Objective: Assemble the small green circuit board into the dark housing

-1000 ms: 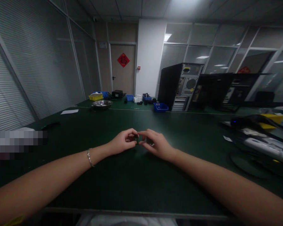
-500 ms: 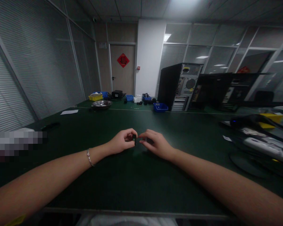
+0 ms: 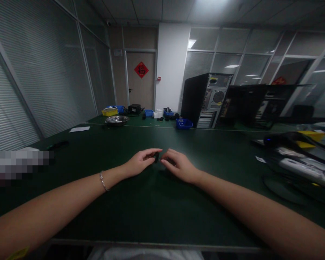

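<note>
A small dark block-like object point(image 3: 156, 157), too small and dim to name, is at the fingertips of my left hand point(image 3: 139, 163). The thumb and a finger behind it hold the object, while the index finger reaches out above it. Close by on the right is my right hand point(image 3: 180, 165), its fingers curved and the thumb slightly apart from the index finger. I see nothing in its grasp. Both hands are low over the green tabletop point(image 3: 162, 209), their fingertips a short gap apart.
At the back stand a metal bowl point(image 3: 116, 120), a blue bin point(image 3: 184, 124), a yellow bin point(image 3: 109, 112) and a black computer tower point(image 3: 196, 99). Cables and a silver device point(image 3: 298, 169) lie at the right. A white paper point(image 3: 79, 129) rests at the left.
My left index finger has straightened out over the dark object, which has tilted and shifted slightly right. My right thumb and index finger have drawn closer together.
</note>
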A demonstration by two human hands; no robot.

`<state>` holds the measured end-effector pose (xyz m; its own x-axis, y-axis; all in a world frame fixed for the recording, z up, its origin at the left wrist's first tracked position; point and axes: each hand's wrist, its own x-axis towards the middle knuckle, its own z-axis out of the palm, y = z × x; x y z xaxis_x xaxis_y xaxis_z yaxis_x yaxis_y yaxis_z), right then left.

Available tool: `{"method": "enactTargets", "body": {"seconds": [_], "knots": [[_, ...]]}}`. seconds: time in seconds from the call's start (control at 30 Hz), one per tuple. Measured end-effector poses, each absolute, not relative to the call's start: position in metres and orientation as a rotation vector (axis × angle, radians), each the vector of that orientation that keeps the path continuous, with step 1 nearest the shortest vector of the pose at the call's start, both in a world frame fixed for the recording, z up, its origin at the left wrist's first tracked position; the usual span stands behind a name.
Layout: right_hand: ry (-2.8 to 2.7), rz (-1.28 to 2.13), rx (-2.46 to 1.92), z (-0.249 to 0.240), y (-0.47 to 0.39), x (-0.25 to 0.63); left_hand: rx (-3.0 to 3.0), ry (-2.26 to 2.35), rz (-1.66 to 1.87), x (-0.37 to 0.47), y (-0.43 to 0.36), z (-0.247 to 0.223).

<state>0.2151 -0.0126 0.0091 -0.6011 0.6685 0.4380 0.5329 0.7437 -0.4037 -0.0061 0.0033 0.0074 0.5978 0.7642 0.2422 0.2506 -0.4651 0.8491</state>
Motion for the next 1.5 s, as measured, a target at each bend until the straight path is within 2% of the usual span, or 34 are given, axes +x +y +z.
{"method": "enactTargets", "body": {"seconds": [0.83,1.13,1.5], "knots": [[-2.423,0.243,-0.934,0.006,-0.009,0.215,2.356,0.786,0.661,-0.006,-0.005,0.01],[-2.407,0.235,-0.94,0.005,-0.009,0.215,1.928,0.764,0.795,-0.003,0.005,0.0],[-2.392,0.244,-0.937,0.005,-0.009,0.216,1.975,0.803,0.845,-0.006,0.004,0.004]]}}
